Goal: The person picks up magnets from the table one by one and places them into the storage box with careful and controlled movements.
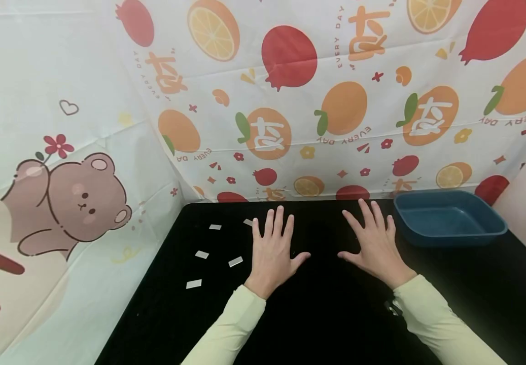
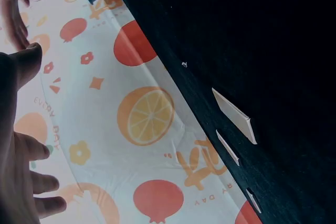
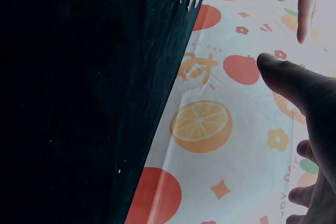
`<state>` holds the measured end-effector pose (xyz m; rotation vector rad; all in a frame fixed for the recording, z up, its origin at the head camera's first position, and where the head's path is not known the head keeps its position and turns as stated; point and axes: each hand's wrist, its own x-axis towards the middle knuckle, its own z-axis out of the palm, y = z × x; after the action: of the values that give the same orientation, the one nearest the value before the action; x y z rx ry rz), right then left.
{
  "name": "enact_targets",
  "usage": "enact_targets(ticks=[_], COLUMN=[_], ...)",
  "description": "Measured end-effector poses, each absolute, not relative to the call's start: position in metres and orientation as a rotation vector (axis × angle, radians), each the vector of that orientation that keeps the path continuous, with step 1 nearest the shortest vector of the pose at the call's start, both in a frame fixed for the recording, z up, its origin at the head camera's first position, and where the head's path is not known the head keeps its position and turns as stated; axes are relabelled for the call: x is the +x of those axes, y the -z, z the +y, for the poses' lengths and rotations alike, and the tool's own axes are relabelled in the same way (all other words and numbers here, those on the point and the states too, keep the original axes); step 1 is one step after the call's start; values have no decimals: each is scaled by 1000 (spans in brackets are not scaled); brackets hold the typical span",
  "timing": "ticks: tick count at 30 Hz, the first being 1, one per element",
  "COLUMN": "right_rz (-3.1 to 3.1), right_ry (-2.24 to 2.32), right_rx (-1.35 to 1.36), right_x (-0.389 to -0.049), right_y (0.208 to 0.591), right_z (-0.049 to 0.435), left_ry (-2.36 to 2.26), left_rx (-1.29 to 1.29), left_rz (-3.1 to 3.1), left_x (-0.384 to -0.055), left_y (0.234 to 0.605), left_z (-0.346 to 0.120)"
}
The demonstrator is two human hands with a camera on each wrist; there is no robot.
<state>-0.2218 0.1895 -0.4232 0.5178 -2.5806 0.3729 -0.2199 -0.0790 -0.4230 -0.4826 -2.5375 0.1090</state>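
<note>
Above the table [image 1: 317, 324], holds nothing with widely spread left hand [image 1: 272, 261] and right hand [image 1: 377, 251]. Seems barely begun, with at least 5 pale pieces [image 1: 194, 284] loose at left, none visible inside blue tub [image 1: 454, 240].

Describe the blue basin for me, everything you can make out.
The basin is plain dark blue and looks like smooth plastic: an open-topped, roughly rectangular tub with rounded corners, fairly low walls and a thin rim. It sits upright at the far right of the black table, in front of the fruit-print cloth; I cannot tell whether it touches the cloth. The right hand is close to its left end, apparently without touching it.
</note>
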Motion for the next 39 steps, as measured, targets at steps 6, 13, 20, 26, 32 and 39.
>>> enact_targets(ticks=[6,13,20,26,32,39], right_rz=[-2471,-2282,-2311,-2355,-2386,-2416], right_ry=[-398,-547,-531,-493,-445,-417], right_rx=[572,671,707,739,760,749], right_x=[-226,-229,-229,-231,-231,-234], right_y=[422,422,425,428,430,429], right_z=[187,184,184,189,202,214], left_ry=[-67,17,138,168,174,244], left_rx=[-532,-585,-599,-579,-593,-640], left_rz=[-2508,-2368,-2386,-2431,-2453,-2412], left_x=[-222,-223,-221,-220,-221,-222], left_y=[423,424,425,426,429,430], left_z=[-80,-81,-79,-78,-77,-76])
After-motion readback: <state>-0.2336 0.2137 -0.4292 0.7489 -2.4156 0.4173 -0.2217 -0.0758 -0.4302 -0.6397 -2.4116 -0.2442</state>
